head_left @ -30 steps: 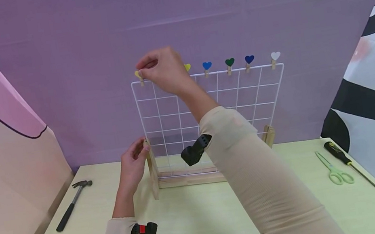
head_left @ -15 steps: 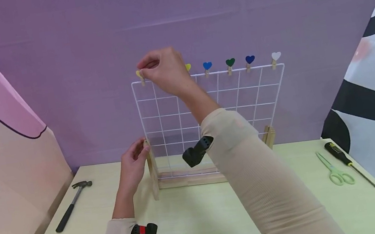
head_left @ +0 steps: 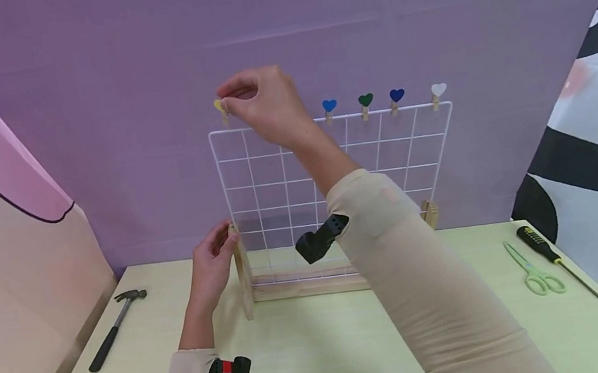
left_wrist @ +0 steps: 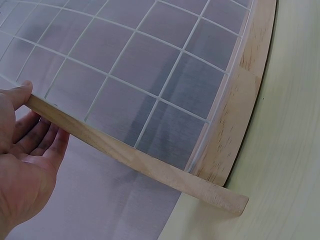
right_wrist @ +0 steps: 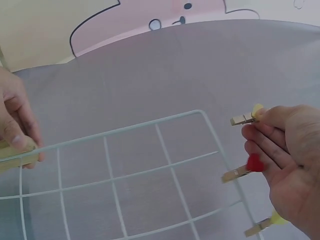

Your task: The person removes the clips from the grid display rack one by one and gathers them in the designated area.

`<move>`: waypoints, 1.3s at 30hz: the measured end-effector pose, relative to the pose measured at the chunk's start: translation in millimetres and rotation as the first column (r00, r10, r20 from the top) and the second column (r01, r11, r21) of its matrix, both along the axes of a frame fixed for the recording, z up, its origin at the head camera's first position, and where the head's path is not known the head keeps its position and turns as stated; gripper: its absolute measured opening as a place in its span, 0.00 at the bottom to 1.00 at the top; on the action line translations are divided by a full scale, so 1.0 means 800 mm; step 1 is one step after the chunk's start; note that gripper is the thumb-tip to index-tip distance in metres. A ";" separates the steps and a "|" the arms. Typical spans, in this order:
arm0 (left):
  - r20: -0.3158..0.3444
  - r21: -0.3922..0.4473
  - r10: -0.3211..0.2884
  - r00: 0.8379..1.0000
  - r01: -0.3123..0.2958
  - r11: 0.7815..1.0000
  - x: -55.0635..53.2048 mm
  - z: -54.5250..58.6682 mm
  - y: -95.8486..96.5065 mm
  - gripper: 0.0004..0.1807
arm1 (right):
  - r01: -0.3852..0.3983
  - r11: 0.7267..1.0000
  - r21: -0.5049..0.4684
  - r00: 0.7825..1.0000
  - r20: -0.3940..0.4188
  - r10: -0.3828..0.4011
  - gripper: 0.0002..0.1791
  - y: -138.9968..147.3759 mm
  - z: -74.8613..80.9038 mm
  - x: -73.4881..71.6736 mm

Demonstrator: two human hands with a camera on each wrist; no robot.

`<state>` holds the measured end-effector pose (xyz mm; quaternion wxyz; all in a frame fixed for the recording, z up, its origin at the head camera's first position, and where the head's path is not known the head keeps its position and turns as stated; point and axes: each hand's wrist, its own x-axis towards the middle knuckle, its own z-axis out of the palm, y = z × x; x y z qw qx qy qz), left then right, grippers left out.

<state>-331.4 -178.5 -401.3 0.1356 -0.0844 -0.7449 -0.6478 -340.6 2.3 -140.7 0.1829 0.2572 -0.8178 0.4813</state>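
Observation:
My right hand [head_left: 268,103] pinches a small wooden clothespin [right_wrist: 242,119] with a yellow heart between thumb and fingertips. The clothespin is off the wire, just above the top left corner of the white wire grid panel [head_left: 346,116]. Below that hand in the right wrist view, a red-heart clothespin [right_wrist: 255,163] and another yellow-heart clothespin [right_wrist: 257,228] sit on the top wire; the hand hides both in the head view. My left hand [head_left: 213,259] grips the upper end of the stand's left wooden upright [left_wrist: 135,160], thumb on one side and fingers on the other.
Clothespins with light blue [head_left: 329,105], green [head_left: 365,99], dark blue [head_left: 397,94] and white [head_left: 439,89] hearts line the top wire. A hammer [head_left: 118,329] lies left on the table; green scissors [head_left: 534,273] and a screwdriver [head_left: 561,265] lie right. A purple backdrop [head_left: 134,108] stands behind.
My right hand has risen slightly, and the yellow-heart clothespin has come up off the top wire with it. The left hand has stayed on the upright.

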 end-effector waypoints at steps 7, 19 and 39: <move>0.006 -0.017 0.011 1.000 -0.011 1.000 0.001 -0.002 -0.003 0.25 | -0.064 0.996 -0.057 0.998 -0.013 0.063 0.09 0.014 0.007 0.013; 0.011 -0.028 0.010 1.000 -0.010 1.000 0.001 -0.002 -0.007 0.26 | -0.106 0.992 -0.069 0.993 -0.061 0.102 0.10 0.046 -0.002 0.026; 0.027 -0.030 0.027 0.999 -0.026 0.999 -0.003 -0.003 -0.010 0.27 | -0.033 0.991 -0.126 0.996 -0.087 0.022 0.12 0.132 -0.064 0.037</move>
